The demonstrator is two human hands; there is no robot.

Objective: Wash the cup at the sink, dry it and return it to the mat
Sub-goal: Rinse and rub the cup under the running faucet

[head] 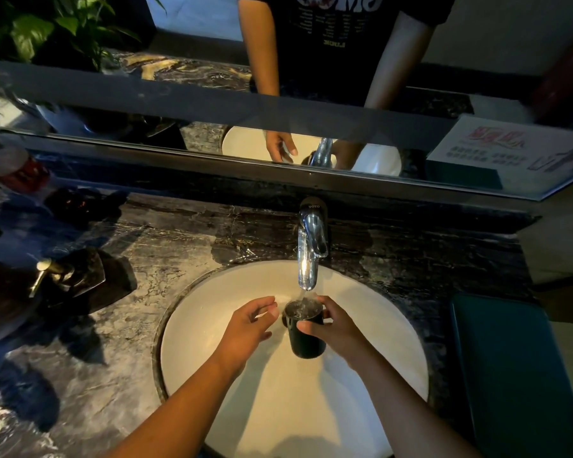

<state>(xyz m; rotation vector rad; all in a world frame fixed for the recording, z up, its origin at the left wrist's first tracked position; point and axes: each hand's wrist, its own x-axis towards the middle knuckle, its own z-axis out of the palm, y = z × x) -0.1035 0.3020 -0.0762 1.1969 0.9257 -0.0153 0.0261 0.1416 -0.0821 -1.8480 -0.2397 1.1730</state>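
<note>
right fingers: wrapped round the upper wall of the small dark cylindrical cup, thumb across the near side just under the rim, the rest curled behind; right hand closed on it, carrying it above the basin.
left fingers: loosely spread and lightly curled, holding nothing, tips just beside the cup's left wall, contact too close to tell; left hand hanging over the basin.
cup position: held over the round white ceramic sink, mouth directly beneath the spout of the chrome single-lever faucet, clear of the basin floor.
cup axis: long axis close to upright, mouth up, base tipped slightly toward the wearer.
water: thin stream falling from the spout into the mouth, surface inside broken and glinting.
key relation: cup lying immediately right of the left fingers, rim level with their tips; right hand already on it, left hand the free one and near enough to reach rim or inside.
step judged: rinsing, early in the task; drying and the return not yet done.
next move, judged: left fingers in to rub rim and inner wall, right hand keeping the axis steady under the stream.
risk, judged: wet smooth wall slipping in a one-handed hold; overfill spilling over the knuckles.
surround: dark veined marble counter ringing the basin, flat teal rectangular mat lying on the right.
</note>
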